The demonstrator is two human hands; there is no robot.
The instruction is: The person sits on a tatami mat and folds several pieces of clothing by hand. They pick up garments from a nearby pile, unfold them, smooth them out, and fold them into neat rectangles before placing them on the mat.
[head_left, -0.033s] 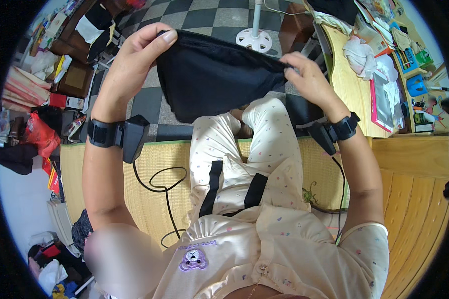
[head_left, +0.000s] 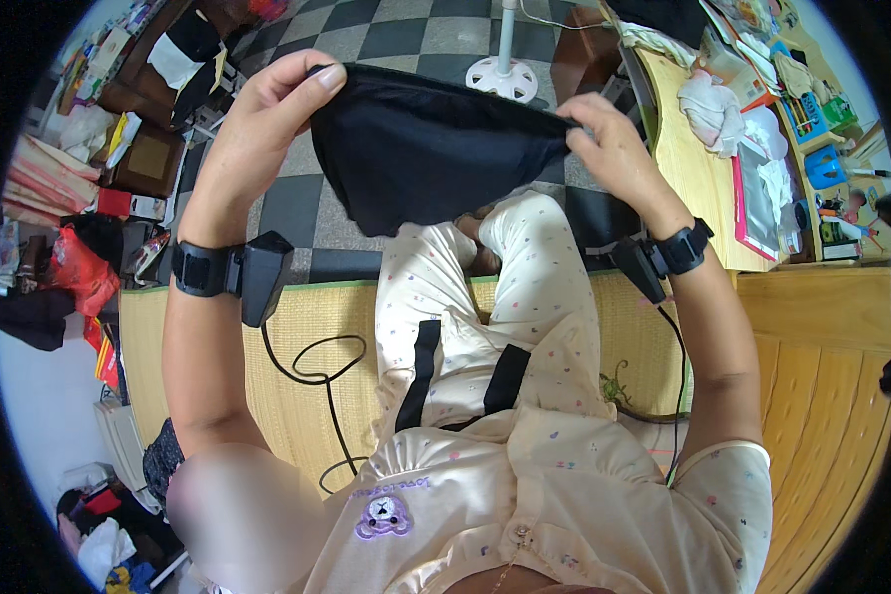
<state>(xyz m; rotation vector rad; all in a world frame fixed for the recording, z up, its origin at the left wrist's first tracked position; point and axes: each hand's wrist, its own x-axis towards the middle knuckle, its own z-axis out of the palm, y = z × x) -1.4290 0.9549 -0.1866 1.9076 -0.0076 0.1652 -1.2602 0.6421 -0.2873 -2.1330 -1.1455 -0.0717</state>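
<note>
A soft black cloth garment (head_left: 431, 148), its exact kind unclear, hangs stretched between my two hands above my knees. My left hand (head_left: 272, 124) pinches its upper left corner, with the thumb laid over the edge. At the opposite upper corner, my right hand (head_left: 612, 148) grips the cloth between thumb and fingers. The top edge runs nearly taut, sloping down to the right, while the lower part drapes loose and rounded. Each wrist carries a black strapped device, the left one (head_left: 262, 277) and the right one (head_left: 639, 269), with a cable.
I sit on a woven straw mat (head_left: 297, 416); a black cable (head_left: 327, 376) loops over it. Ahead, a white stand (head_left: 503, 79) rises from the checkered floor. On the right a wooden desk (head_left: 678, 188) carries a crumpled white cloth (head_left: 711, 111). Bags and clutter line the left.
The garment's lower edge has shifted slightly upward and its folds differ a little. Both hands keep their hold in nearly the same place.
</note>
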